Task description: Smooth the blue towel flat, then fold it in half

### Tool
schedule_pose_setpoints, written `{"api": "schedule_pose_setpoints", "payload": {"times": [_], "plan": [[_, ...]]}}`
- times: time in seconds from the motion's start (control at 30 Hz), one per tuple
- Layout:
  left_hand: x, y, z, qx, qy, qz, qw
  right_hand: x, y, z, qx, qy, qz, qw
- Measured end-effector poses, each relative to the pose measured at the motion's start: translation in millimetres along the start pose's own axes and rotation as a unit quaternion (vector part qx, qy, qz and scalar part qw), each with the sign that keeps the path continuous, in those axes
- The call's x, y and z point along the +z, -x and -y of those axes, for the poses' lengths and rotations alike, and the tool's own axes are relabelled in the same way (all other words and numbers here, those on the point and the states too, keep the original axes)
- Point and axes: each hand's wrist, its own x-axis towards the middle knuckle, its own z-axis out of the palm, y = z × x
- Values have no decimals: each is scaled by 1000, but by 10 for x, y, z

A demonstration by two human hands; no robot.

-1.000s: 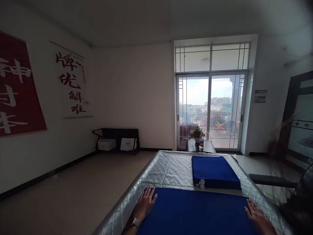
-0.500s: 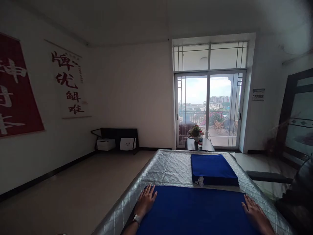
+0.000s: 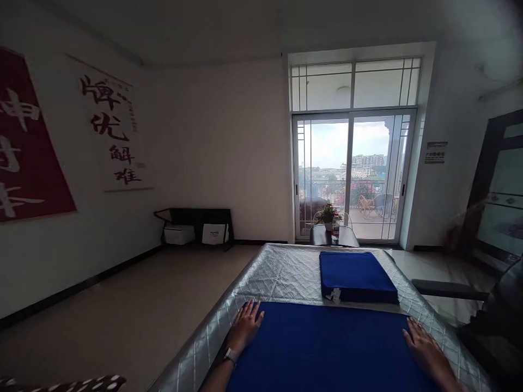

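A large blue cloth (image 3: pixel 327 348) lies spread on the silver quilted table cover (image 3: pixel 281 272), running off the bottom of the view. My left hand (image 3: pixel 245 324) rests flat on its far left corner, fingers stretched out; a watch (image 3: pixel 231 355) is on that wrist. On the far right corner lies my right hand (image 3: pixel 423 340), palm down with its fingers extended. Neither hand grips anything. Just beyond the cloth sits a neat stack of folded blue cloth (image 3: pixel 357 275), with white tags (image 3: pixel 333 295) hanging out at its near left corner.
Past the table stands a small dark table (image 3: pixel 347 237) with a potted plant (image 3: pixel 327 215) and a bottle (image 3: pixel 335 227), before sliding glass doors (image 3: pixel 355 179). A black rack (image 3: pixel 196 220) with white boxes is by the wall. A dark chair (image 3: pixel 449 289) is at right.
The view has tilted slightly downward. Both hands stay on the cloth's far corners. A brown item with white spots has come into view at the bottom left.
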Motion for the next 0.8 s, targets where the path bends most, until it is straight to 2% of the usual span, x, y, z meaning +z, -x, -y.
{"api": "schedule_pose_setpoints", "payload": {"times": [0.1,0.27,0.53,0.8], "plan": [[-39,6,-41,-13,-11,35,999,10,-3,-13,-8,21,8,1000],[-109,31,-69,-5,-12,28,1000,-57,18,62,10,48,22,999],[-21,34,-24,-4,9,12,1000,-96,30,138,13,42,9,999],[-46,33,-26,-5,19,35,999,-126,60,131,4,67,25,997]]}}
